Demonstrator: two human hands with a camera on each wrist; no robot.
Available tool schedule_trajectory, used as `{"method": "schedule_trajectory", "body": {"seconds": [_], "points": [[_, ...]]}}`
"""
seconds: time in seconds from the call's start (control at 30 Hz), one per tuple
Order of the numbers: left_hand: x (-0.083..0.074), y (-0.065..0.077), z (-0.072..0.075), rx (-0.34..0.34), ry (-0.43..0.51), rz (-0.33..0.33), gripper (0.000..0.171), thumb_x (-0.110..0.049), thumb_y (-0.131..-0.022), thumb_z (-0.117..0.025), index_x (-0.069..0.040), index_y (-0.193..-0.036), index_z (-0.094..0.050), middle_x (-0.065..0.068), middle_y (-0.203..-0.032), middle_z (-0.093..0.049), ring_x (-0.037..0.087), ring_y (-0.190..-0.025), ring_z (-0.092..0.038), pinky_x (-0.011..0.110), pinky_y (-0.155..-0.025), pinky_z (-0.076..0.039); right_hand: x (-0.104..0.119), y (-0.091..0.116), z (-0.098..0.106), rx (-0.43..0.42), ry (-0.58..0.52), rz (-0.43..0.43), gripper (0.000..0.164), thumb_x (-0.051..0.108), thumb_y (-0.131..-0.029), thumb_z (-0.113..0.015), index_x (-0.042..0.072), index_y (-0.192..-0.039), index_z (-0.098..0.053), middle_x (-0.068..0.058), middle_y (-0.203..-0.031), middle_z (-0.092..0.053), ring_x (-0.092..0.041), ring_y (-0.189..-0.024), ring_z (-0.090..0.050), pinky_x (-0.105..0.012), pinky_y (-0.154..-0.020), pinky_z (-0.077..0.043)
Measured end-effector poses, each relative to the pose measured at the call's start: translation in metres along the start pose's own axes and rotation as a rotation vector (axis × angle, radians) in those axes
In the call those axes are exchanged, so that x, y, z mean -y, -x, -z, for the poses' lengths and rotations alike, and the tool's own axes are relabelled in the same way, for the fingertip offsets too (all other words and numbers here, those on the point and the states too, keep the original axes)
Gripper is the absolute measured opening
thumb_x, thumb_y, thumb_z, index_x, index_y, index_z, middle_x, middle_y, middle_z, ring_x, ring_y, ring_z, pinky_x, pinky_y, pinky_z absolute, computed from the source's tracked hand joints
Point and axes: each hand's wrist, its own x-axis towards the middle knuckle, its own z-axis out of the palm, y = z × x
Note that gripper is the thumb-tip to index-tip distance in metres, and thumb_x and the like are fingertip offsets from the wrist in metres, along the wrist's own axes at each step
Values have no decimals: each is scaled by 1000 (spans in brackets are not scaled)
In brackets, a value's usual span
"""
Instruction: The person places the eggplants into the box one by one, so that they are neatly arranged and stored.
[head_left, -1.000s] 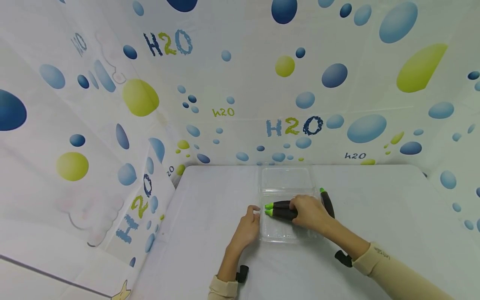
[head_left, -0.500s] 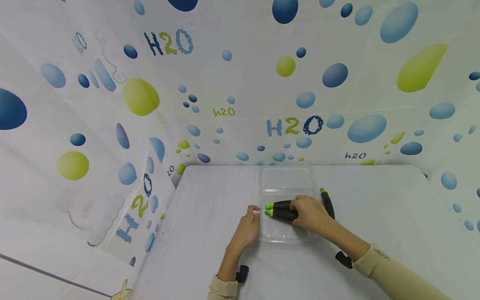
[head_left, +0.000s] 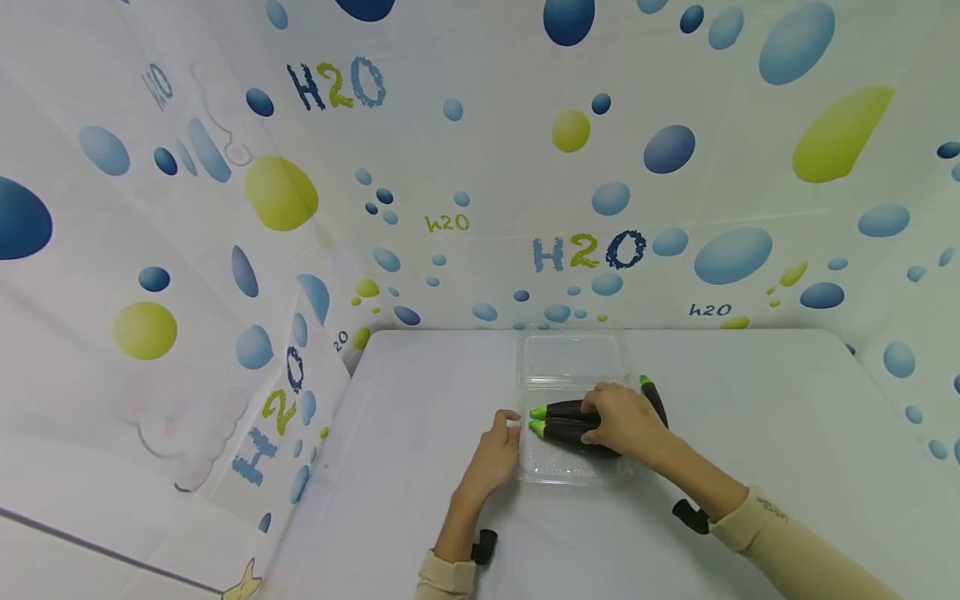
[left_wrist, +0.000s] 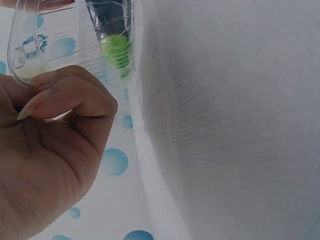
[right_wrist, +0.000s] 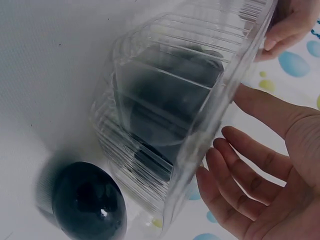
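My left hand (head_left: 491, 458) pinches box (head_left: 555, 482) | right hand (head_left: 630, 423) shifts back, fingers loosely apart | two pens (head_left: 566, 432) look placed inside box

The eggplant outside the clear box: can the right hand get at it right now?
Probably yes: the eggplant lies beside the box, close to the right hand, whose fingers look empty, though the box's wall between them may need clearing first.

Your head view looks forward and down from well back, with the clear, rectangular plastic box (head_left: 573, 354) near five o'clock. Both wrist views face it closely, rolled sideways: the flat white tabletop (left_wrist: 240, 125) at three in the left, nine in the right; they share your bare left hand (left_wrist: 55, 145).
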Motion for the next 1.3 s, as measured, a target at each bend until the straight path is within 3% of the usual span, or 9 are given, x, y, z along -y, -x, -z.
{"method": "schedule_trajectory", "body": {"seconds": [0.27,0.47,0.67,0.8,0.93,1.07,1.3], "points": [[0,0,0,9,10,19,35,-18,-113,-37,1,-140,-49,11,-86,-64,19,-67,-55,34,-60,-44,-11,1,9,-56,-38,-18,34,31,-77,-94,11,-100,-80,0,-96,-73,-18,-87,-68,-42,-74,-57],[0,-1,0,10,6,12,34,-18,-112,-37,0,-139,-49,11,-82,-63,20,-67,-54,34,-60,-44,-23,5,24,-117,-61,-44,26,30,-85,-88,10,-101,-80,-3,-96,-73,-20,-85,-68,-44,-71,-56],[0,-1,-1,2,3,8,33,-17,-112,-39,0,-139,-50,15,-92,-67,20,-71,-56,37,-63,-46,-31,9,39,-182,-98,-82,21,25,-89,-83,9,-102,-80,-5,-97,-74,-25,-86,-69,-46,-70,-56],[1,-1,0,7,8,16,34,-18,-113,-39,0,-140,-49,11,-84,-63,20,-69,-54,35,-62,-45,-37,13,46,-238,-141,-126,20,23,-92,-80,7,-103,-80,-10,-98,-75,-29,-87,-71,-48,-70,-56],[1,-1,0,13,12,16,35,-19,-113,-39,1,-140,-49,9,-80,-61,20,-67,-53,35,-60,-43,-47,18,49,-308,-179,-170,17,20,-94,-77,6,-103,-79,-13,-99,-75,-32,-87,-72,-48,-67,-56],[1,0,0,7,6,6,34,-18,-112,-39,1,-139,-50,13,-90,-66,21,-72,-56,38,-64,-46,-57,23,48,-372,-179,-202,16,18,-95,-75,6,-104,-79,-13,-98,-76,-34,-87,-71,-46,-63,-54],[1,-1,0,8,10,6,34,-18,-112,-40,0,-139,-50,15,-91,-66,21,-74,-57,38,-65,-46,-69,33,46,-399,-180,-256,19,20,-94,-75,5,-105,-79,-14,-98,-76,-34,-87,-72,-48,-65,-52]]}}
